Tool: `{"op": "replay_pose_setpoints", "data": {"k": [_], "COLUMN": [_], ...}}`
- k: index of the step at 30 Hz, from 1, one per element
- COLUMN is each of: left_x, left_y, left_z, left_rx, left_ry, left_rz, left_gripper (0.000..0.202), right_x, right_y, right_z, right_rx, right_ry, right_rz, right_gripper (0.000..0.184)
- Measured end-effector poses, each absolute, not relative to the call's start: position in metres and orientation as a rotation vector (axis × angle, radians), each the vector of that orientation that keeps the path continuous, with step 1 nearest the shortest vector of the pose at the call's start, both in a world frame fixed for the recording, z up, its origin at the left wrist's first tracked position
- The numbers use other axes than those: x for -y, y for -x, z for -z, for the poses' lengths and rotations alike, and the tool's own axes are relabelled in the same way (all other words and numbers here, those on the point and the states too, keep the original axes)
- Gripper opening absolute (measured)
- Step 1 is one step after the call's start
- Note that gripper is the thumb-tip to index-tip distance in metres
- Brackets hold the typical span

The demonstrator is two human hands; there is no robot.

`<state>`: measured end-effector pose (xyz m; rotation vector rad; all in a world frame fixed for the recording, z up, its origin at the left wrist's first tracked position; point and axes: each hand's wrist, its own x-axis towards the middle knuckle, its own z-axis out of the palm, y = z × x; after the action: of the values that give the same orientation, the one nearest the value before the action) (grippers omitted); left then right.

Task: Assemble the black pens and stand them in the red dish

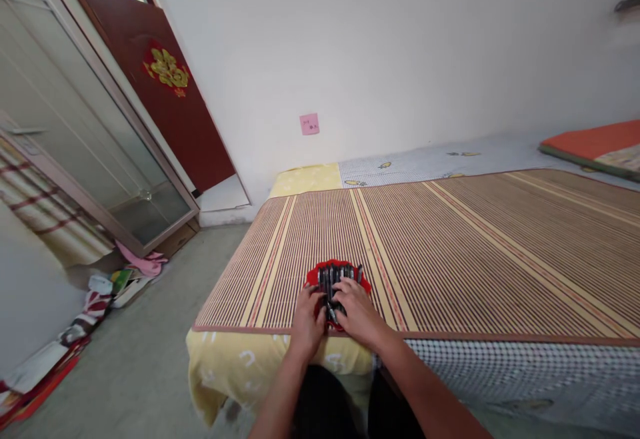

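Observation:
A red dish (pixel 314 275) with a wavy rim sits near the front edge of the bed mat. Several slim black sticks (pixel 330 274) that look like pens lie side by side in it, pointing away from me. One black pen-like stick (pixel 331 312) with a silvery part lies at a slant nearer to me. My left hand (pixel 306 319) is at the dish's left side, fingers curled in on this stick. From the right, my right hand (pixel 361 312) reaches over the dish, its bent fingers on the sticks. My fingers partly hide the contents.
The striped woven mat (pixel 460 259) covers a bed against the white wall. A yellow sheet (pixel 235 359) hangs over its front edge. Folded orange bedding (pixel 595 138) lies at the far right. Floor, clutter (pixel 95 299) and a glass-panelled door (pixel 95 106) are on the left.

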<state>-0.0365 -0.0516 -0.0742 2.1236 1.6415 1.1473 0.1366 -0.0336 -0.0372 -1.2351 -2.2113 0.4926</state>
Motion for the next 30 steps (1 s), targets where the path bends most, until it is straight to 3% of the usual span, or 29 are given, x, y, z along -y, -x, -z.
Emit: {"op": "replay_pose_setpoints", "data": {"k": [10, 13, 17, 21, 30], "left_x": [0.053, 0.057, 0.061, 0.056, 0.027], "left_y": [0.036, 0.039, 0.045, 0.043, 0.02], "left_z": [0.071, 0.068, 0.058, 0.044, 0.022], "left_rx": [-1.62, -1.7, -1.822, -1.969, -2.092], "left_ry": [-2.082, -2.036, -2.006, -2.019, -2.022], "left_rz": [-1.186, -1.317, -1.395, -1.184, -0.638], "left_gripper": [0.031, 0.025, 0.021, 0.017, 0.024], "right_x": [0.043, 0.038, 0.031, 0.039, 0.108], "right_y": [-0.122, -0.135, -0.176, -0.215, -0.227], "right_z": [0.04, 0.04, 0.043, 0.057, 0.1], "right_rx": [2.006, 1.633, 0.947, 0.505, 0.508], "right_ry": [1.288, 1.231, 1.052, 0.817, 0.695], "right_rz": [-0.479, -0.796, -1.259, -1.426, -1.843], "right_gripper": [0.011, 0.01, 0.026, 0.033, 0.027]}}
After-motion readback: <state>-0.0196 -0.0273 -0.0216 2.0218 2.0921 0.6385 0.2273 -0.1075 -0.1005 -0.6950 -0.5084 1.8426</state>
